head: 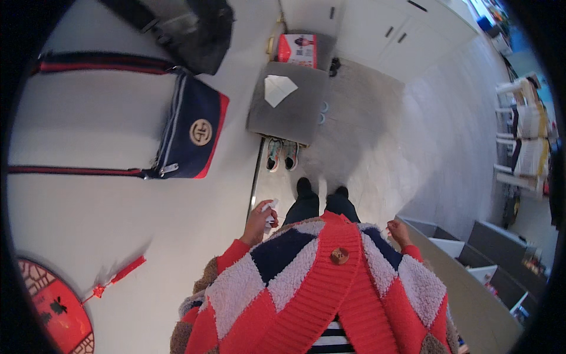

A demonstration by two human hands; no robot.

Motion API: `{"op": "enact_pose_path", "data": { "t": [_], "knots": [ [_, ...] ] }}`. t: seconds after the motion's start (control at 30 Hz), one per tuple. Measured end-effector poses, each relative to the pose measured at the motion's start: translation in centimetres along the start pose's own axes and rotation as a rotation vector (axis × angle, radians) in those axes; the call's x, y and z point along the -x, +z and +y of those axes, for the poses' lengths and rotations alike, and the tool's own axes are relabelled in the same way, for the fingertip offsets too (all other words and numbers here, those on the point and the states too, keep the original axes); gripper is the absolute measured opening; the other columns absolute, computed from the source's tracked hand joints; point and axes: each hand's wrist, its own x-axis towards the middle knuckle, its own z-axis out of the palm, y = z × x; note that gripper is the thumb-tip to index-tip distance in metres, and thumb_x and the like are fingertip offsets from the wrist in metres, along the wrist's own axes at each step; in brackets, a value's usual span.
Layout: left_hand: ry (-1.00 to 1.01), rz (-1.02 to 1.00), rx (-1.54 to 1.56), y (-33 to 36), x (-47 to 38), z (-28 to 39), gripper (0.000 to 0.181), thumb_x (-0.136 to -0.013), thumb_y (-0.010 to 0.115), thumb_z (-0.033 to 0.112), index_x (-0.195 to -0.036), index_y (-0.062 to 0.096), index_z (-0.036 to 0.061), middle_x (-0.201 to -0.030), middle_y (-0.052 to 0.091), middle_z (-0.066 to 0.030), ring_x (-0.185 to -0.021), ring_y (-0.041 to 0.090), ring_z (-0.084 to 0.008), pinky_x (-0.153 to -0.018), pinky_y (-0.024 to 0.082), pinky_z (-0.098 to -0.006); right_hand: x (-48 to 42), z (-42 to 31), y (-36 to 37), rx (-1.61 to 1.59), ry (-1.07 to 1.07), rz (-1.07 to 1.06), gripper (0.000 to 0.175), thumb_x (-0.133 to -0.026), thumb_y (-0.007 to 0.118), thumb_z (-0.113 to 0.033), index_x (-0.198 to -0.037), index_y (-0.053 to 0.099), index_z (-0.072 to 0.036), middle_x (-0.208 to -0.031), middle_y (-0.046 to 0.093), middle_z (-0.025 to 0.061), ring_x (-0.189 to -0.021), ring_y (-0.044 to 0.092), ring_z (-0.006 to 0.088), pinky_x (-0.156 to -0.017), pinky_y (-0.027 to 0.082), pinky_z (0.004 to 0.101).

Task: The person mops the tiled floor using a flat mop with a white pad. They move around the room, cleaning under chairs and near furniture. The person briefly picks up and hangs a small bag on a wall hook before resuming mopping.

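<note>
My left hand (261, 222) is shut on a crumpled white tissue (269, 206), beside the wall. On the other side of my body, my right hand (399, 233) hangs by the end of a shelf unit (460, 270). Its fingers look curled, and its palm is hidden. In front of me stands a grey cushioned bench (289, 117). A folded white sheet (278, 88), perhaps paper, lies on its seat. At its near end, a pair of multicoloured sneakers (283, 155) rests on the floor.
A navy and red shoulder bag (194, 128) and a black bag (203, 40) hang on the left wall, with a red round ornament (66, 309) lower down. A printed red-white package (298, 49) sits behind the bench. White cabinets (376, 35) stand beyond; chairs (522, 119) stand right.
</note>
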Motion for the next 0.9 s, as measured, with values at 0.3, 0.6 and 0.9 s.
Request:
{"op": "enact_pose_path", "data": {
  "t": [0.3,0.6,0.9],
  "knots": [
    [0.102,-0.016,-0.383,8.6,-0.4,4.5,0.023,-0.094,0.056,0.030,-0.097,0.061,0.0077,-0.066,0.046,0.0065,-0.047,0.033,-0.0007,-0.040,0.023,-0.0175,6.3,4.0,2.5,-0.078,-0.149,0.240,0.033,-0.088,0.055,-0.029,-0.106,0.065,-0.004,-0.097,0.068,0.0140,-0.089,0.064,0.0282,-0.080,0.050,0.0369],
    [0.057,-0.299,-0.683,22.1,-0.8,-0.3,0.020,-0.092,0.058,0.030,-0.080,0.060,0.0150,-0.064,0.049,0.0086,-0.050,0.039,-0.0008,-0.042,0.024,-0.0188,15.6,17.0,7.1,-0.188,0.137,0.377,0.028,-0.086,0.052,-0.029,-0.099,0.068,-0.010,-0.098,0.068,0.0149,-0.093,0.064,0.0335,-0.082,0.050,0.0424],
    [-0.005,-0.788,-1.041,31.8,-2.6,-4.6,0.006,-0.087,0.062,0.019,-0.089,0.059,0.0140,-0.071,0.052,0.0075,-0.057,0.046,-0.0024,-0.046,0.029,-0.0190,23.9,25.9,22.2,-0.452,0.512,0.519,0.022,-0.085,0.053,-0.025,-0.087,0.065,-0.006,-0.078,0.068,0.0121,-0.069,0.066,0.0251,-0.065,0.052,0.0384]
  ]
}}
